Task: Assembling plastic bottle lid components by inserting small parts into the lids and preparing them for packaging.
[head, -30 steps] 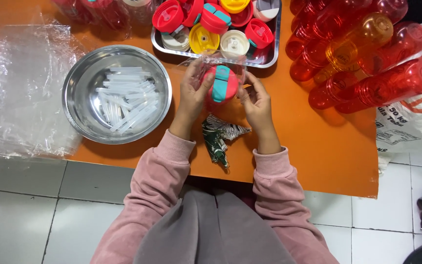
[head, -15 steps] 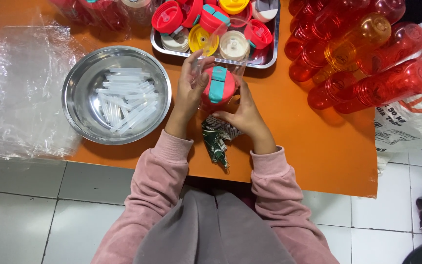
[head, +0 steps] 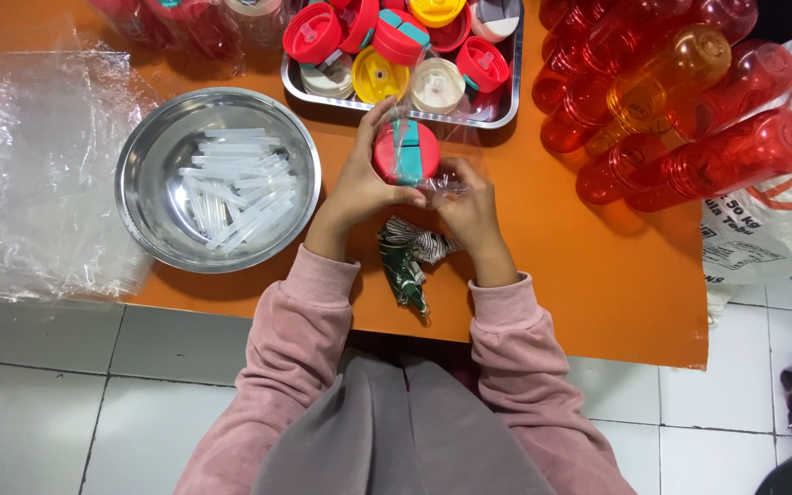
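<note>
Fingers of the left hand (head: 359, 188) curl around a red lid (head: 405, 152) with a teal strap, gripping its left edge; the right hand (head: 471, 209) pinches the clear plastic wrap (head: 446, 179) at the lid's right. The lid sits above the orange table (head: 561, 266), just near of the metal tray (head: 506, 87) of lids. A crumpled green-and-white wrapper (head: 407, 257) lies between the wrists. Left stands a steel bowl (head: 144, 211) of clear straws (head: 236, 188); right, red bottles (head: 726, 156).
</note>
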